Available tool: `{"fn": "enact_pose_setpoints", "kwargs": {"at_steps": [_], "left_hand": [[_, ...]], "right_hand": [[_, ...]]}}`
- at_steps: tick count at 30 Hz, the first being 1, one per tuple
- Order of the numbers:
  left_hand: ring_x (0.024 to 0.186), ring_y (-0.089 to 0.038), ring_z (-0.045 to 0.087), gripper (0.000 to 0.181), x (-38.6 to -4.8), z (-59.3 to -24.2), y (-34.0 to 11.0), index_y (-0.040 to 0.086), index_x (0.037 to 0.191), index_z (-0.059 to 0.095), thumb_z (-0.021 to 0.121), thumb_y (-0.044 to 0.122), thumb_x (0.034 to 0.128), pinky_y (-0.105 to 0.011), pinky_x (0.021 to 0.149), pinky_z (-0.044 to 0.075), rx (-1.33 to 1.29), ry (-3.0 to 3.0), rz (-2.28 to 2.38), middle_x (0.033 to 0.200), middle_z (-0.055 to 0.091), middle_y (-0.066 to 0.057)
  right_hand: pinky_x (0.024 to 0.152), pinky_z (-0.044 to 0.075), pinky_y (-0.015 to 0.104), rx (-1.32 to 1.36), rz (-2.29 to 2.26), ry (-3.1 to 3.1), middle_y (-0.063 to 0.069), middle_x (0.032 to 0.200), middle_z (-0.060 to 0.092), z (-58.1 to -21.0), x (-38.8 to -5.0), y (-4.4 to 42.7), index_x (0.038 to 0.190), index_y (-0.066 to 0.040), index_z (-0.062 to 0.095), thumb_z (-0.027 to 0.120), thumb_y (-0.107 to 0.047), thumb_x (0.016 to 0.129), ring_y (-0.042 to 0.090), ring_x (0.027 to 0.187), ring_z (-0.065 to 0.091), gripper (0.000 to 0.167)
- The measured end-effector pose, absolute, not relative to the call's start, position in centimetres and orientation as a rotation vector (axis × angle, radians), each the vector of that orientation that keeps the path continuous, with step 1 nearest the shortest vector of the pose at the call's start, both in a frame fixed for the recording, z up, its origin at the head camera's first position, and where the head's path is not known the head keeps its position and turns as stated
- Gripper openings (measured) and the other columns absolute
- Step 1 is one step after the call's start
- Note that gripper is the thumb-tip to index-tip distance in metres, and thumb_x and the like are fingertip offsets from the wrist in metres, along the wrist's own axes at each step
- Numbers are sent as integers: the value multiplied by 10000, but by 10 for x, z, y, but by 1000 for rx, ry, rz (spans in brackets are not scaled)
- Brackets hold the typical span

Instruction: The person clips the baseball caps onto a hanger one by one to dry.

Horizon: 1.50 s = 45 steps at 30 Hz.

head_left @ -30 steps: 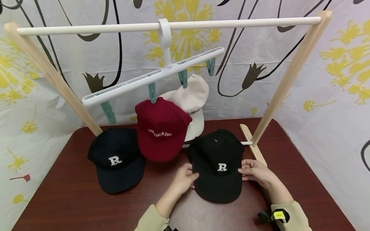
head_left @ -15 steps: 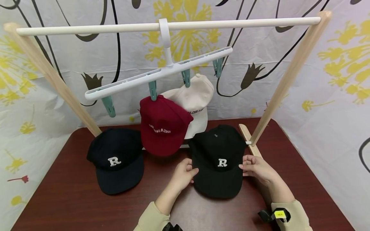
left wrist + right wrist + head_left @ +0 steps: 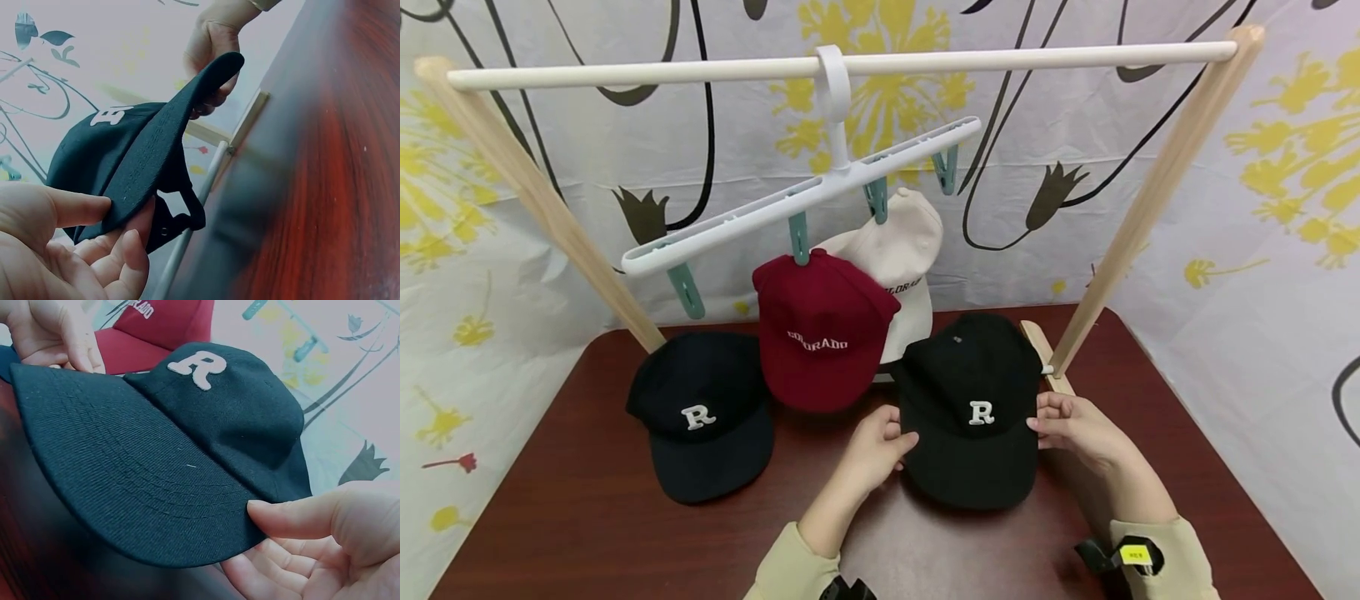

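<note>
Midway between left hand (image 3: pixel 871 443) and right hand (image 3: pixel 1081 429), black cap (image 3: pixel 966 375), brim (image 3: pixel 973 471) pinched by both

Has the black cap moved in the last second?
Yes: in the head view, the black cap has moved up and slightly right, closer to the right wooden post.

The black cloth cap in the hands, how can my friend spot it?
Find the long white rail above the red-brown table. Under the rail's right half is the black cloth cap. Unlike the navy cloth cap with the same white R, it's pinched at the brim by the left hand and right hand.
</note>
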<state>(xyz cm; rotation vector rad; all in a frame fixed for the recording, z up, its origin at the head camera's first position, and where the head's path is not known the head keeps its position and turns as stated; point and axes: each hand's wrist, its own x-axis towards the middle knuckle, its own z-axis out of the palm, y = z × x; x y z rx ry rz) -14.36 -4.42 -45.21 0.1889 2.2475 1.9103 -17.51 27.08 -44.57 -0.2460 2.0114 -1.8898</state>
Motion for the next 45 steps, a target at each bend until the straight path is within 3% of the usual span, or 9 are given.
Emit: {"fn": "enact_pose_setpoints", "kwargs": {"at_steps": [9,15,19,29,37,39,42,45], "left_hand": [[581,-166,553,116,-139,-441,-42,4,966,559,644,12,888,-344,562,498,231,2232,1889,765,659,-57],[571,-174,546,115,-138,-438,-39,13,901,531,645,6,885,-428,591,516,245,2209,1892,714,643,-53],[569,-191,533,115,-129,-417,-38,-19,880,512,626,-21,889,-406,588,507,248,2215,1880,664,602,-63],[605,-175,529,89,-120,-388,-37,-53,968,564,607,-49,891,-269,557,447,297,2217,1924,774,666,-124],[632,-185,547,117,-134,-399,-39,-46,1006,573,606,-44,894,-307,579,462,300,2221,1952,825,680,-129],[621,-192,543,131,-139,-405,-39,-29,1020,580,619,-23,895,-318,573,465,296,2228,1965,819,681,-110],[604,-201,539,147,-143,-410,-40,-9,1032,586,633,2,894,-343,573,476,297,2241,1975,809,681,-87],[598,-187,547,151,-145,-409,-41,-9,1035,586,632,4,892,-389,589,496,306,2255,1979,814,685,-84]], "right_hand": [[670,539,311,-293,-1854,2019,-58,753,508,-443,-174,278,951,-37,462,573,20,922,85,703,568,127],[685,544,335,-310,-1843,1968,-60,725,475,-441,-175,281,927,-36,431,566,20,925,85,698,557,146],[685,546,338,-303,-1840,1957,-56,721,489,-439,-174,284,921,-42,428,568,22,922,85,700,562,153],[705,548,345,-408,-1895,1946,-54,756,502,-434,-171,288,927,-23,448,534,63,929,90,725,588,121],[681,539,311,-387,-1923,1992,-44,738,490,-422,-171,281,925,-36,466,535,54,935,88,684,551,114],[613,508,276,-366,-1896,2034,-49,714,470,-418,-171,278,912,-44,463,545,27,940,90,649,530,112],[462,326,318,-340,-1883,2052,-46,695,473,-414,-173,276,886,-56,461,553,3,945,115,633,558,124],[451,237,358,-345,-1902,2035,-37,703,506,-412,-174,276,877,-58,464,543,12,948,141,664,614,127]]}}
